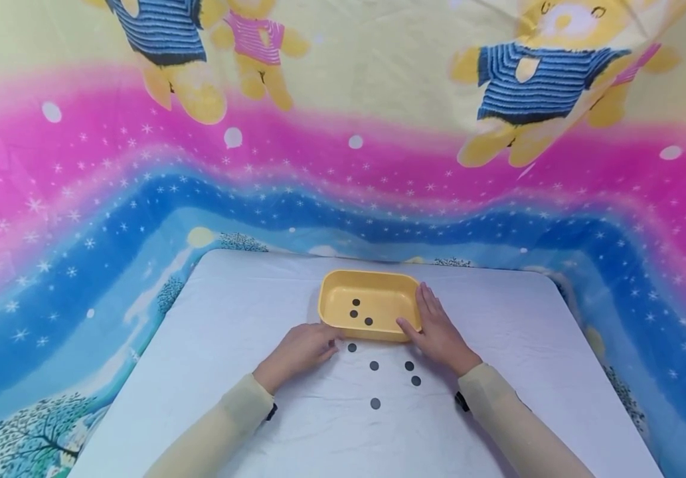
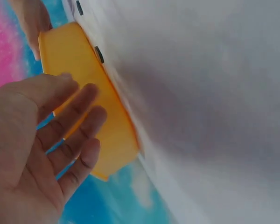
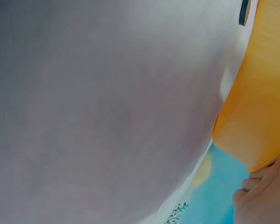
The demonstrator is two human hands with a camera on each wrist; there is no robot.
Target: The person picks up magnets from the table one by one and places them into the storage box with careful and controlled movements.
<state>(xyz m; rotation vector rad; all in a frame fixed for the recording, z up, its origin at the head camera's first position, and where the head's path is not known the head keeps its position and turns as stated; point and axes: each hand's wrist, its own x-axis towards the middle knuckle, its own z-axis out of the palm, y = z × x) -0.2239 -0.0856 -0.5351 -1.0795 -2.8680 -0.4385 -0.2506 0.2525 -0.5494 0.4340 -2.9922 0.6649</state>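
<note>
A yellow plastic tub [image 1: 372, 335] with rounded corners sits near the far edge of the white-covered table. Inside it lie three small black discs [image 1: 368, 321]. My right hand [image 1: 441, 335] holds the tub's right end, thumb over the rim and fingers along the outside; in the right wrist view that hand [image 3: 266, 196] shows only in part. By the front left corner is my left hand [image 1: 303, 348], its fingers loosely bent and apart with nothing between them. The left wrist view shows this hand [image 2: 42, 135] before the tub's side [image 2: 74, 56]; whether it touches cannot be told.
Several more black discs lie loose on the white cloth [image 1: 295, 425] in front of the tub, including one disc [image 1: 352, 348] near my left fingertips and another [image 1: 375, 403] closer to me. A printed curtain [image 1: 343, 172] with bears and snowflakes hangs around the table.
</note>
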